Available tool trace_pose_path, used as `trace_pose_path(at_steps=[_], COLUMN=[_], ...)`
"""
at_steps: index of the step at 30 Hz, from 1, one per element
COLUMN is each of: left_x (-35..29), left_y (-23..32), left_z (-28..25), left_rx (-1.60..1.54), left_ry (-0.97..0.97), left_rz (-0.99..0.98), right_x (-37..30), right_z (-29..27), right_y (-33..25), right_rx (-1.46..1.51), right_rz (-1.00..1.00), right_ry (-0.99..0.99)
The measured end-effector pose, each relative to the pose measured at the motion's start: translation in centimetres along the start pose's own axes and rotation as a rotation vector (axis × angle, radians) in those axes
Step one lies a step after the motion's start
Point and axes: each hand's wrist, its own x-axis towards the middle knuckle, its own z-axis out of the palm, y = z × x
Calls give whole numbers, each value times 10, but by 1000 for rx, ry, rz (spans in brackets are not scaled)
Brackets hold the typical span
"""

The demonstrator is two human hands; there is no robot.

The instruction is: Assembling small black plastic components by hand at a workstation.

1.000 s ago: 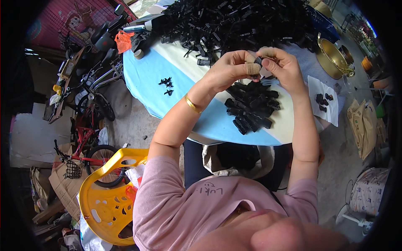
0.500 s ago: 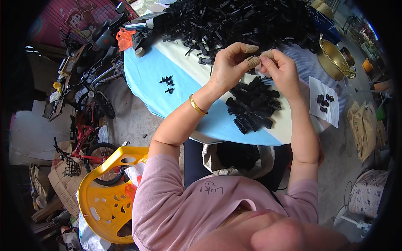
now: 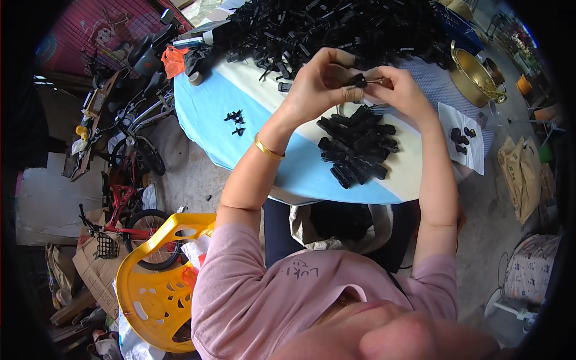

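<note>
My left hand (image 3: 321, 87), with tan tape wrapped on its thumb, is closed in a pinch on a small black plastic piece (image 3: 357, 80). Close against it, my right hand (image 3: 402, 96) is pinched too, on something thin at the black piece that I cannot make out. Both hands are raised over the table. Below them lies a loose stack of black plastic strips (image 3: 363, 144). Beyond the hands rises a large heap of black plastic parts (image 3: 336, 30). A few small black pieces (image 3: 235, 120) lie to the left on the blue cloth.
The round table (image 3: 210, 114) has a blue and cream cover. At its right are a white sheet (image 3: 474, 150) with small black bits and a gold-coloured pot (image 3: 471, 78). An open cloth bag (image 3: 312, 237) is at my lap. A yellow plastic chair (image 3: 147, 294) stands left.
Both hands have moved a little apart and turned, and a black piece now shows between them. The whole view has shifted slightly.
</note>
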Motion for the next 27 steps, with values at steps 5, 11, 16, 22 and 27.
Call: trace_pose_path(at_steps=[5,11,16,22,27], left_x=[-4,1,11,9,12], left_y=[4,-10,-11,-15,-22], left_z=[4,-2,-21,-29,-28], left_rx=[341,228,-124,-571,-644], left_ry=[-429,-270,139,-465,-471], left_rz=[51,140,-93,-353,-374], right_x=[14,17,7,1,0], right_z=[21,19,8,18,21], right_y=[26,35,11,-5,-9], right_rx=[-595,-647,-497,-545,-624], right_rz=[-14,-43,-306,-647,-712], right_ry=[-18,41,237,285,307])
